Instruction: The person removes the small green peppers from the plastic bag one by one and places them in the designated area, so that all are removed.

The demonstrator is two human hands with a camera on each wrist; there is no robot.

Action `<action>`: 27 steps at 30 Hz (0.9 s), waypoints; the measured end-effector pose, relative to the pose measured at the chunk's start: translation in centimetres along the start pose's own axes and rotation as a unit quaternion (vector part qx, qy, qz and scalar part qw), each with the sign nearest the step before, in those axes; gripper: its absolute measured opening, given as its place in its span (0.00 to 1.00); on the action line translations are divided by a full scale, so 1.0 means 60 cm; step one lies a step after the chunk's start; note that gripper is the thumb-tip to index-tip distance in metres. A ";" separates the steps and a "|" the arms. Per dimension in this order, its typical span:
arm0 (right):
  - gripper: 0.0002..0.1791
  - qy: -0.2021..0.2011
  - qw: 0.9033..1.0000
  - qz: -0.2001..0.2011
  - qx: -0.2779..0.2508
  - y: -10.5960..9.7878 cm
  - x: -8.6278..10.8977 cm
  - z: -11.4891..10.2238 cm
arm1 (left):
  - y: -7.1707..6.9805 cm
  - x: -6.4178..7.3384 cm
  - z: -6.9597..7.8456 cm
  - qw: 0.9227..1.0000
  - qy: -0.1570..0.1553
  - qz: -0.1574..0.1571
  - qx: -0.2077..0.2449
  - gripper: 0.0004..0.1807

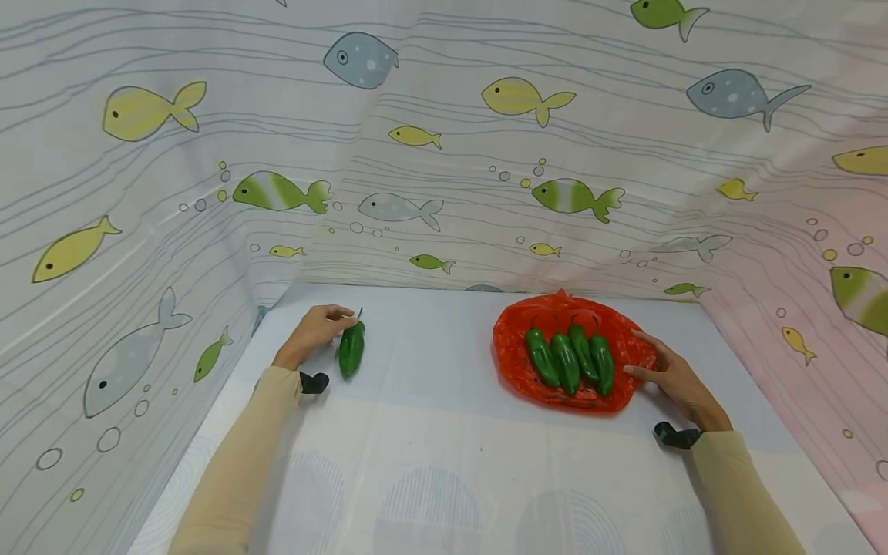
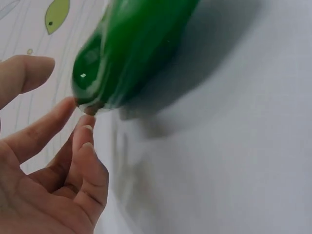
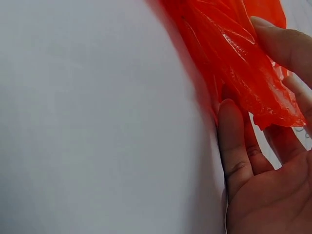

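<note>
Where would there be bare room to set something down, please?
Bare cloth lies between the single pepper and the red bag, and nearer the wearer, between the sleeves. Crowded: the bag, with four peppers on it and the right hand at its edge.

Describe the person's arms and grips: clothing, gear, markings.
Left sleeve and right sleeve: plain pale beige, long. Small black devices at the wrists: left device, right device, each with a rounded end. Left grip and right grip: bare human hands, ungloved.
</note>
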State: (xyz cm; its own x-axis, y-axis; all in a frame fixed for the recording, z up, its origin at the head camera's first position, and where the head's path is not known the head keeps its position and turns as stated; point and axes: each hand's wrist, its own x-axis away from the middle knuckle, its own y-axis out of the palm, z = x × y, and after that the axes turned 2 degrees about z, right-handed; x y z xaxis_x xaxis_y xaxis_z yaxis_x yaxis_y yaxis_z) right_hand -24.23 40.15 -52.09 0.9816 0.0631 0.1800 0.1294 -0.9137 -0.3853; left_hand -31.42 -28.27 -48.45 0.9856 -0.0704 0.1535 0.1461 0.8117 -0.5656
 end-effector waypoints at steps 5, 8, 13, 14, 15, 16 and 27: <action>0.53 0.000 1.000 -0.001 -0.002 0.000 0.002 -0.003 | -0.001 -0.001 0.016 1.000 0.015 0.015 -0.010 0.25; 0.53 0.000 1.000 -0.002 -0.004 0.000 0.003 -0.004 | -0.001 0.000 0.026 0.999 0.027 0.021 -0.011 0.24; 0.53 0.001 1.000 -0.003 -0.006 0.000 0.004 -0.005 | 0.006 -0.001 0.049 0.998 0.051 0.023 -0.005 0.24; 0.53 0.001 1.000 -0.003 -0.006 0.000 0.003 -0.004 | 0.009 -0.001 0.055 0.998 0.055 0.022 -0.001 0.24; 0.53 0.001 1.000 -0.003 -0.005 0.000 0.003 -0.004 | 0.011 -0.002 0.061 0.998 0.059 0.021 -0.001 0.24; 0.53 0.001 1.000 -0.002 -0.004 -0.001 0.002 -0.004 | 0.013 -0.002 0.066 0.998 0.062 0.022 0.002 0.24; 0.54 0.006 1.000 -0.004 0.001 -0.002 -0.003 0.002 | 0.058 -0.008 0.131 0.993 0.115 0.007 0.020 0.23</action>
State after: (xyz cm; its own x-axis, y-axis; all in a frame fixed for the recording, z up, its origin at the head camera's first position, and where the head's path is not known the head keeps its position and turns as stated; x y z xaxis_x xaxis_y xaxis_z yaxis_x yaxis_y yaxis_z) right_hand -24.38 40.28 -52.17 0.9788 0.0660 0.1938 0.1380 -0.9121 -0.3860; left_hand -32.04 -20.87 -44.10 0.9816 -0.1854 -0.0456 0.1331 0.8361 -0.5322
